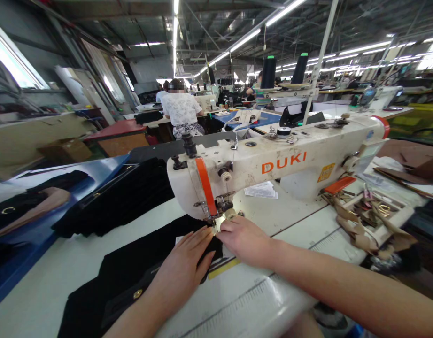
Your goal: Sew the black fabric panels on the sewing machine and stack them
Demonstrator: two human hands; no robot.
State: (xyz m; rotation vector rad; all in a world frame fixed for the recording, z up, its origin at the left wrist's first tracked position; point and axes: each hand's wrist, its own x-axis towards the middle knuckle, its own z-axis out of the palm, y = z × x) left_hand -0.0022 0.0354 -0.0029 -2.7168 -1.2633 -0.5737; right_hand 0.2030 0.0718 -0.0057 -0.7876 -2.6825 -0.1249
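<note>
A white sewing machine [244,164] with orange lettering stands across the table, its needle area lit by a small lamp. A black fabric piece [132,258] with a gold metal fitting [137,294] lies on the table and reaches under the presser foot. Flat on this fabric, just left of the needle, rests my left hand [188,258], fingers stretched out. A bit of white [179,240] shows beside its fingers. My right hand [246,239] is closed, fingertips pinched at the fabric's edge right by the needle; the exact grip is partly hidden.
Black pieces [121,197] are piled at the left, beside a blue surface [93,176]. A tray [382,206] with tools, gold rings and brown scraps sits at the right. White paper labels [261,190] lie behind the machine arm. Another person [183,112] sits farther back.
</note>
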